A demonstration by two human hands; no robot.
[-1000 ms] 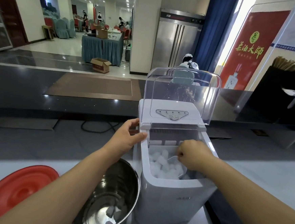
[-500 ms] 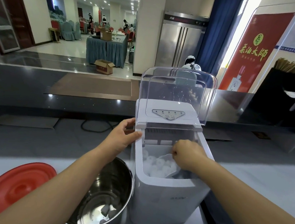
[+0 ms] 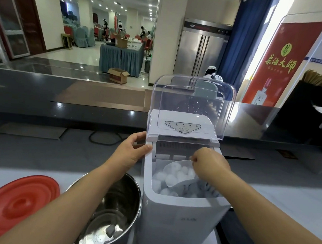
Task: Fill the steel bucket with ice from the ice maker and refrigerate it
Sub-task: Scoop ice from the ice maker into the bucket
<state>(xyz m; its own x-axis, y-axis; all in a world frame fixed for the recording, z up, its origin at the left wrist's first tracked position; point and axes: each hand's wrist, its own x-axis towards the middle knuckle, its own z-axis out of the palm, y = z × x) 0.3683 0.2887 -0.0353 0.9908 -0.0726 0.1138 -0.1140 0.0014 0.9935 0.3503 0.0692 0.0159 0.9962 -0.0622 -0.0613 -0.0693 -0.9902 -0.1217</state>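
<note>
Presently, at far left, a red lid (image 3: 14,208) lies flat on the counter (image 3: 2,174), off the steel bucket (image 3: 125,194) just beside it. The bucket stands open against the ice maker (image 3: 177,219) and holds only a few ice pieces (image 3: 111,230) at its bottom; filling is judged to be at an early stage. The left hand (image 3: 130,152) grips the machine's upper left edge, thumb in front, fingers (image 3: 138,136) curled behind, apparently steadying it. The clear hinged cover (image 3: 193,97) is raised. Inside the bin, a translucent scoop (image 3: 179,173) is loaded with ice, its handle gripped by the closed right hand (image 3: 208,168). Outstanding: transfer of this load, further scoops, and refrigeration, possibly in the steel refrigerator (image 3: 200,51) well behind.
</note>
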